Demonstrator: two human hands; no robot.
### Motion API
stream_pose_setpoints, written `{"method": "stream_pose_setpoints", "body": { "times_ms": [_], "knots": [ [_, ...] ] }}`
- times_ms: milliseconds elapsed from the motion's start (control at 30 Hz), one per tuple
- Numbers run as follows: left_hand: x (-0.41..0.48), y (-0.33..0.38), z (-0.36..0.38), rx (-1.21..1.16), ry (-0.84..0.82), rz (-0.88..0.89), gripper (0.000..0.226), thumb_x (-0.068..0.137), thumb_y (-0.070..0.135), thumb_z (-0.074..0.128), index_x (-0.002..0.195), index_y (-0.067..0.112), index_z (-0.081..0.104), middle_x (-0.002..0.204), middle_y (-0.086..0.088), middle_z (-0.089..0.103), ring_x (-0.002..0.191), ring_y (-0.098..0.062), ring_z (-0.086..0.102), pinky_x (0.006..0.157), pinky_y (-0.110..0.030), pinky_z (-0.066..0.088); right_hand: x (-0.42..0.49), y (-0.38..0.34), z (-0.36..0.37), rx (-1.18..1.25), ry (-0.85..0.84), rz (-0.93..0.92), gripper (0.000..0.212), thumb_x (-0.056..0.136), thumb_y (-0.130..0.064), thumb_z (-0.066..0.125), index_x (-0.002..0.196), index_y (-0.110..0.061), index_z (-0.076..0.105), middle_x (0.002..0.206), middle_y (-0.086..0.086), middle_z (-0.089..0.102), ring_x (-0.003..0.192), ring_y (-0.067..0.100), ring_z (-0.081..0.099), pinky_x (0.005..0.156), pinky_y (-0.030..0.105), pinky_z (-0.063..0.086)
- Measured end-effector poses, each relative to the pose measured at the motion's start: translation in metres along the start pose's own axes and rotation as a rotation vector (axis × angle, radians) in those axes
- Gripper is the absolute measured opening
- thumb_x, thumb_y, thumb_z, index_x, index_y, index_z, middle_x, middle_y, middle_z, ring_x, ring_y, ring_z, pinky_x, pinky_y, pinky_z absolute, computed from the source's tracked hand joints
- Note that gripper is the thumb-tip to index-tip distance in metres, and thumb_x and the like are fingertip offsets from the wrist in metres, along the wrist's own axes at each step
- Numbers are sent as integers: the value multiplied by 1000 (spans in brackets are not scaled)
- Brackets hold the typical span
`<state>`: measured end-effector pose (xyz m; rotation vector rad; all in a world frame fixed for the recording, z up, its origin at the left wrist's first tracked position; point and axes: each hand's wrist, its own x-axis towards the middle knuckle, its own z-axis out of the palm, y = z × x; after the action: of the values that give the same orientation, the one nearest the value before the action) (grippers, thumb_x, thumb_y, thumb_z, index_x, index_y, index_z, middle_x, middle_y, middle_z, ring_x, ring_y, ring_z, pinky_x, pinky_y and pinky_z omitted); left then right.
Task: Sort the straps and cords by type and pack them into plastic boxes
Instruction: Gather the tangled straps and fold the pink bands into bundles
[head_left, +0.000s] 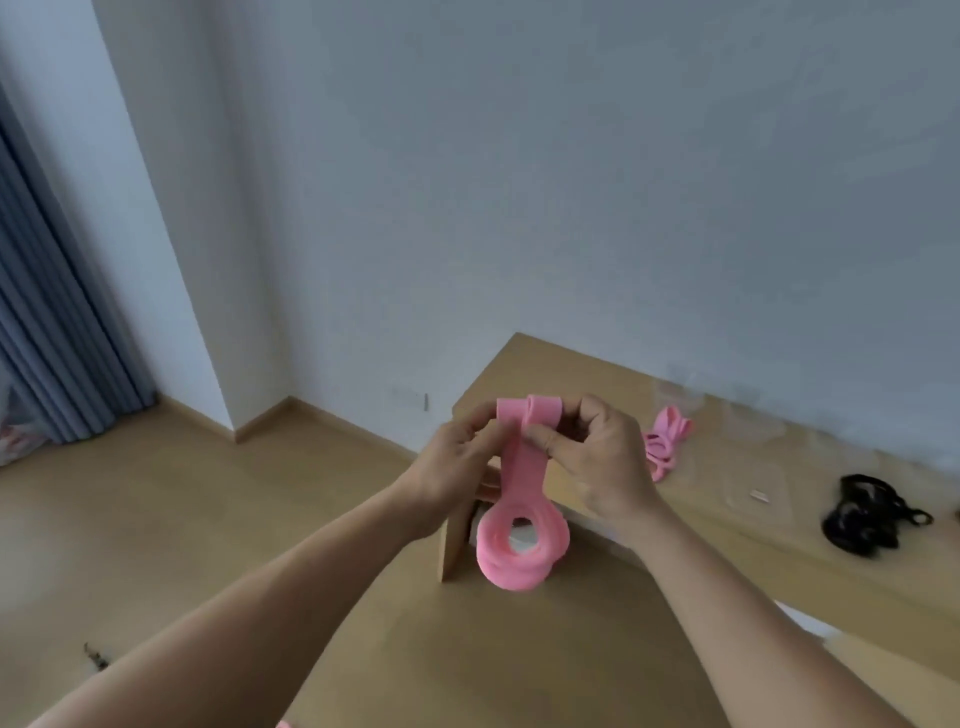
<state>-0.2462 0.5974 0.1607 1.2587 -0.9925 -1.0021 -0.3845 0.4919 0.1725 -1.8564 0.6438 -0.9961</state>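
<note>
A wide pink strap (521, 467) hangs in front of me over the table's left end. Its top is folded between both hands and its lower part is rolled into a loose coil (519, 551). My left hand (457, 467) pinches the fold from the left and my right hand (597, 462) pinches it from the right. On the wooden table (691, 525) lie a bundle of thinner pink straps (665, 441) and a heap of black cords (867, 514). Clear plastic boxes (748, 410) stand faintly visible against the wall.
A clear plastic lid or tray (758, 493) lies flat on the table between the pink and black bundles. The table's left end drops to a wooden floor (208, 519). A blue curtain (57, 332) hangs at the far left beside the white wall.
</note>
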Motion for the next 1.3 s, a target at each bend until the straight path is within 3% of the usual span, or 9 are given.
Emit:
{"method": "stream_pose_setpoints", "body": {
  "times_ms": [100,200,267,367,500,667,900,1167,1300],
  "knots": [
    [20,-1,37,-14,-163,5,46,90,29,68,132,31,49,109,-10,71,96,-35,71,82,-42,58,3,14,-41,-24,96,14,20,74,-19,84,75,-29,67,66,-16,66,59,1,57,57,19,49],
    [41,-4,76,60,-136,9,63,83,10,74,136,23,43,112,-10,70,96,-33,71,83,-50,58,11,25,-83,17,80,77,17,75,-20,84,79,-22,68,54,-12,60,48,6,51,50,20,44],
    [59,-6,101,63,-66,7,56,85,5,73,134,16,47,109,-11,72,95,-32,72,82,-51,59,15,33,-110,58,74,110,19,75,-24,84,85,-17,69,56,-6,62,46,9,52,49,20,45],
    [92,-6,133,8,5,3,42,87,6,72,125,6,55,103,-12,74,92,-29,73,74,-36,59,15,57,-152,109,111,176,29,77,-31,81,96,-15,66,84,-2,70,68,8,65,60,17,50],
    [131,-10,176,-39,45,-19,28,85,14,75,110,5,68,97,-13,76,88,-28,74,71,-27,58,5,89,-190,54,-54,240,45,76,-58,68,100,-19,68,91,-5,72,85,10,69,75,25,56],
    [170,-35,239,-138,-30,-149,15,88,16,71,99,9,77,97,-16,75,85,-28,74,69,-30,58,2,132,-229,84,122,307,12,88,-32,72,88,-21,65,78,-8,70,72,9,66,66,24,53],
    [222,-81,277,-176,-212,-371,30,102,20,48,115,-2,65,94,-19,73,81,-29,71,69,-36,58,17,181,-268,264,270,506,14,88,-21,72,95,-11,66,86,17,72,80,32,71,75,43,60],
    [323,-140,282,-193,-134,-491,19,96,18,61,90,13,78,93,-18,74,79,-32,73,67,-41,58,71,244,-270,-75,491,557,1,85,-33,73,85,-33,72,81,-16,73,77,4,69,72,28,56],
    [371,-164,271,-18,-95,-457,20,98,21,56,95,7,71,89,-19,71,72,-33,71,64,-44,59,103,269,-273,-54,568,628,8,85,-21,74,84,-27,69,78,-8,74,75,11,70,71,30,57]
  ]
}}
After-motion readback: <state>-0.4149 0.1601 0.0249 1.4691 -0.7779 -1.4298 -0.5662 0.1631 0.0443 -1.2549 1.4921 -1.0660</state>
